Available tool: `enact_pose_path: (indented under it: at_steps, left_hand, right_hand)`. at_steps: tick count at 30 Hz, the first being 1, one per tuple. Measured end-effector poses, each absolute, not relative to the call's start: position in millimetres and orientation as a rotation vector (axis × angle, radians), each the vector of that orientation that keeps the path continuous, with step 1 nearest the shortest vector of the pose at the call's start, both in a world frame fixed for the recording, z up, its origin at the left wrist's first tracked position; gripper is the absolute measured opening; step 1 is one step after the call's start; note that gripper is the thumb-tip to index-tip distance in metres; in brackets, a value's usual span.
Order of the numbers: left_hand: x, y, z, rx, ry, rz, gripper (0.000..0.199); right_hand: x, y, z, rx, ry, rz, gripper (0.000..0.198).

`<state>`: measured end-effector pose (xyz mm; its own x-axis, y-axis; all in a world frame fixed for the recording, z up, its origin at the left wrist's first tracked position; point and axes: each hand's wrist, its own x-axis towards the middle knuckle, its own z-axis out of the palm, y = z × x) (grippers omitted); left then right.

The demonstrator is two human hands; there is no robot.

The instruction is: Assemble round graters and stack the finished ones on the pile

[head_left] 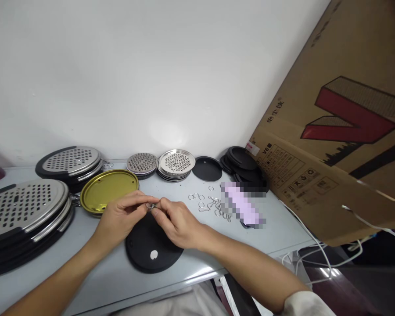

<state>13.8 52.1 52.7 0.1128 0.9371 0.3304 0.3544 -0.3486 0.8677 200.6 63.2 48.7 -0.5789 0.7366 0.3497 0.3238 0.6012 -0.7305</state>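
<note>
My left hand [123,216] and my right hand [179,224] meet at the centre, both closed in a pinch on a small metal clip [152,206]. Fingertips cover much of the clip, so its full shape does not show. Below them lies a round black disc [141,251] with a small white round spot and a hole near its rim; my right hand hides part of its upper side. A gold round lid [108,189] sits just behind my left hand. Loose wire rings and clips [213,205] are scattered to the right of my hands.
Stacked perforated metal graters with black edging [23,206] stand at left, another stack [69,161] behind. Small grater discs [176,163] and black discs [243,159] line the wall. A blurred lilac object [242,202] lies right, near a large cardboard box [342,175] and white cables [325,259].
</note>
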Motion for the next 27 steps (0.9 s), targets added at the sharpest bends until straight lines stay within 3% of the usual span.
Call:
enact_pose_path:
  at_steps: [6,9,27]
  left_hand:
    - [15.7,51.2,52.8,1.765,1.254,1.233,0.018]
    - [17.6,51.9,52.9,1.748,1.253,1.243,0.018]
    - [16.3,52.8,55.5,1.801,1.249,1.210,0.018]
  right_hand:
    - [197.2,65.6,35.7,-0.741,-2.256,0.470,0.022]
    - [196.1,64.8,34.3,-0.756,-2.239,0.454,0.023]
    - [198.1,64.2,47.2,-0.784,-1.907,1.241,0.026]
